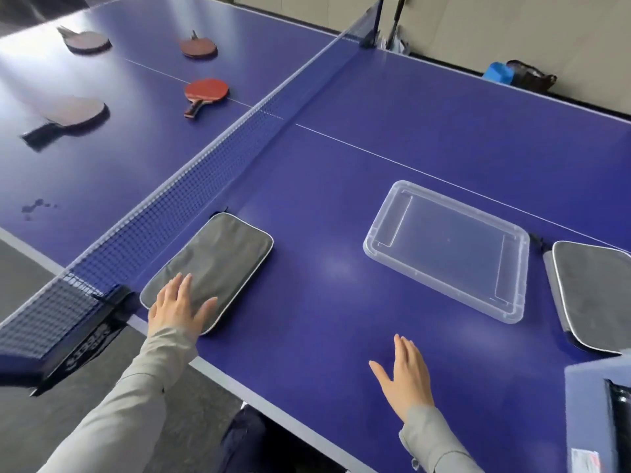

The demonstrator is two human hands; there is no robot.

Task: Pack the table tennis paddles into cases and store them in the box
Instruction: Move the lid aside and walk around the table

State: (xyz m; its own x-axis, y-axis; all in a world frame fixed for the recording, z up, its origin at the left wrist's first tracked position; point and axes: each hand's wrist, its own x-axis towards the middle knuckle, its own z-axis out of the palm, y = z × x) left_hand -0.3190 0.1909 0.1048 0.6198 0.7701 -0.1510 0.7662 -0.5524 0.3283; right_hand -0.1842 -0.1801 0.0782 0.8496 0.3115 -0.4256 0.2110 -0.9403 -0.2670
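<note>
4 paddles (206,90) lie far left beyond the net (191,172), still uncased. Left hand (179,307) rests flat, fingers spread, on a grey case (218,261), probably steadying it; right hand (406,377), open and empty, waits near the clear box (450,247).

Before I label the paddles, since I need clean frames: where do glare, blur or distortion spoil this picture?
Head view: glare on the table at far left washes out the far-corner paddle and the large pale paddle, both smeared; the red paddle reads sharp; wide-angle distortion slightly bows the net; a faint sheen lies left of the clear box.
</note>
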